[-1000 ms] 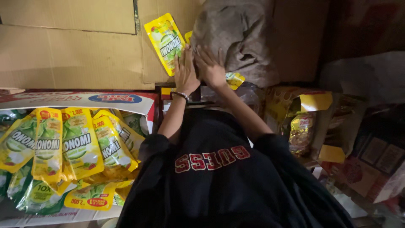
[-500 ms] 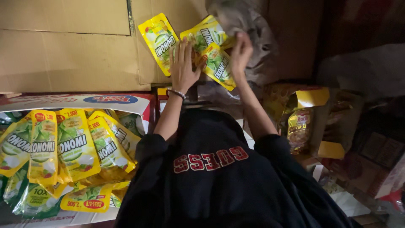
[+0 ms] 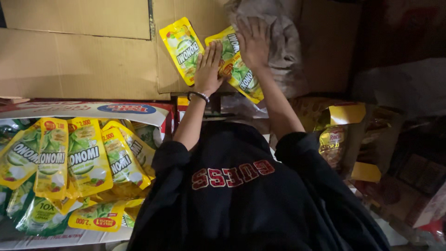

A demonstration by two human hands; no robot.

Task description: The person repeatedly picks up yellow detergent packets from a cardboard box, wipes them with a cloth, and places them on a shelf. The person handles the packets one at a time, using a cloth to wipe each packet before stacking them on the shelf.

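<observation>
Both hands lie flat, fingers spread: left hand (image 3: 207,69) and right hand (image 3: 253,42) press yellow pouches (image 3: 237,69) onto the cardboard (image 3: 83,60) (many more wait in the box (image 3: 93,110)).

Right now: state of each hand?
Left hand: open, palm flat on the yellow pouches over the cardboard.
Right hand: open, flat on the same pouches beside the grey sack.

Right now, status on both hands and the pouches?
Left hand flat on cardboard, touching yellow pouches. Right hand pressing same pouches. Lone pouch beside. Grey sack behind.
</observation>
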